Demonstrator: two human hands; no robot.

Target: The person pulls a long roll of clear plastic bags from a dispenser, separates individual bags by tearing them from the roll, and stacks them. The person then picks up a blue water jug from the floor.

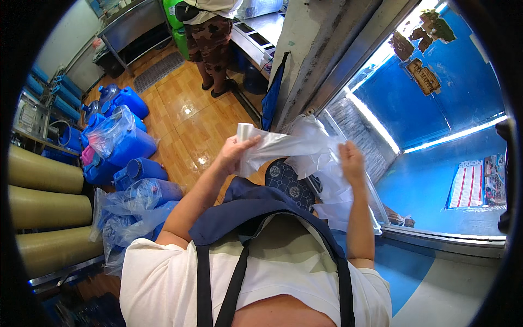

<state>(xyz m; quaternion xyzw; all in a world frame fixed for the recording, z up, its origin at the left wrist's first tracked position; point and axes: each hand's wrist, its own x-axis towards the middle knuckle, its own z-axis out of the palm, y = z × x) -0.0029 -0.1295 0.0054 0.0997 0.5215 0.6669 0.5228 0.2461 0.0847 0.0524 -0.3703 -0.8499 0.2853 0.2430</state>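
Observation:
My left hand [233, 154] grips a roll of thin transparent plastic bags [245, 130], held upright in front of my apron [253, 208]. From the roll a loose plastic strip [286, 146] stretches across to my right hand [351, 161]. That hand is blurred, its fingers closed at the strip's far end. Below and beside it hangs a heap of loose plastic bags [337, 196], partly along the glass panel. A round dark patterned seat or mat [282, 180] lies under the strip, part of it covered by plastic.
Blue water jugs [130, 141], some under plastic covers, crowd the tiled floor [184, 102] on the left, near several tan cylinders [49, 206]. Another person [210, 41] stands at a metal counter [257, 41] ahead. A blue-lined glass enclosure [429, 163] rises on the right.

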